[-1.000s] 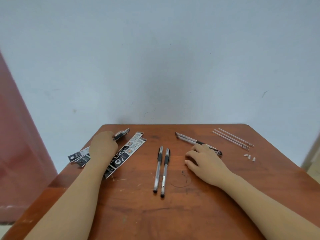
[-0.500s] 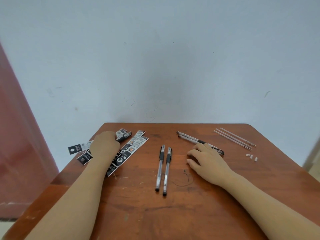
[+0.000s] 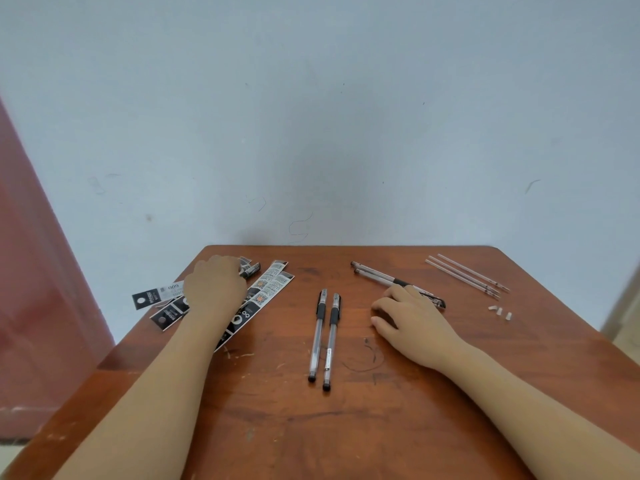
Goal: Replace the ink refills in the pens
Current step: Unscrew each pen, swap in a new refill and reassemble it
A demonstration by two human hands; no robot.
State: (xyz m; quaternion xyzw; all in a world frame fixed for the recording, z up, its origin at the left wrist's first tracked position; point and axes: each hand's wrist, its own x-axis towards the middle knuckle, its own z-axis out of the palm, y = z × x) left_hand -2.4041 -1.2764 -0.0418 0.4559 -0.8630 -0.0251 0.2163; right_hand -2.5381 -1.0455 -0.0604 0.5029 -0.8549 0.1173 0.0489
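Head view, the only one supplied. A worn reddish-brown wooden table [image 3: 346,427] stands against a pale blue-grey wall.

Left hand [image 3: 215,289]: knuckles up, fingers curled down onto a heap of black-and-white printed refill packets [image 3: 266,289] at the far left of the table. It appears to be closing on one of them, but the fingertips are hidden, so I cannot tell whether anything is actually gripped.

Right hand [image 3: 412,315]: palm down on the wood at mid-right, fingers loosely spread, holding nothing. Its fingertips lie against a pair of clear-barrelled pens with black grips [image 3: 388,278] that run diagonally from far left to near right.

Between the hands, two more clear pens with black caps and grips [image 3: 323,337] lie side by side, touching, their long axes running near to far, clips at the far end.

Far right: three thin clear refill tubes [image 3: 465,275] in a diagonal row, with small white tip caps [image 3: 500,311] just nearer.

Judgement: a fresh refill is being taken from the packets. The deciding relation is that the diagonal pens lie directly at the right fingertips, so the right hand is nearer to them; the packets lie under the left hand, well apart from both pen pairs.
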